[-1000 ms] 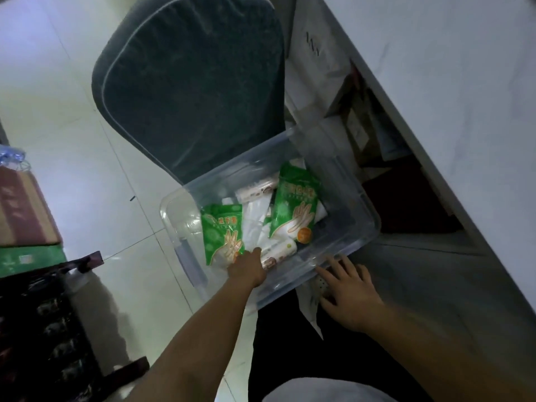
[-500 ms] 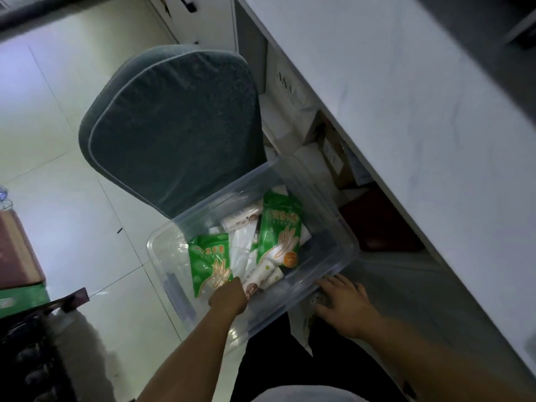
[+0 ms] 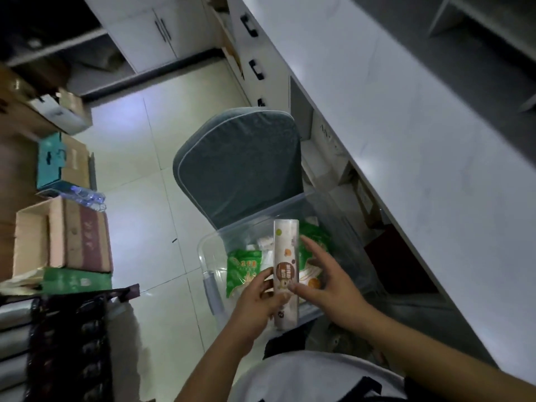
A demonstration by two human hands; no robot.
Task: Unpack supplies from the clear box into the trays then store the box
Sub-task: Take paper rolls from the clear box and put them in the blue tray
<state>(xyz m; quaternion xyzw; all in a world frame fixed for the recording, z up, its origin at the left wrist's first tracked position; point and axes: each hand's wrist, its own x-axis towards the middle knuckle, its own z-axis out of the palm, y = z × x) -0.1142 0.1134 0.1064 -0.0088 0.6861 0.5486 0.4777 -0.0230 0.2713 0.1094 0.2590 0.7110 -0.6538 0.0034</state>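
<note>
The clear plastic box (image 3: pixel 342 227) sits low in the middle. The left hand (image 3: pixel 258 303) grips a white spotted roll (image 3: pixel 286 271); the right hand (image 3: pixel 330 285), fingers spread wide, touches it.

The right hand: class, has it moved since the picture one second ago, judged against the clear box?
Yes. The right hand has come up from below the clear box's near wall to over its inside, beside the patterned roll that the left hand holds.

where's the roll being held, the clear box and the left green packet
roll (image 3: pixel 285 256), head view, on its printed wrapper mid-length
clear box (image 3: pixel 213 288), head view, on its left wall
left green packet (image 3: pixel 240 266), head view, on its printed front
</note>
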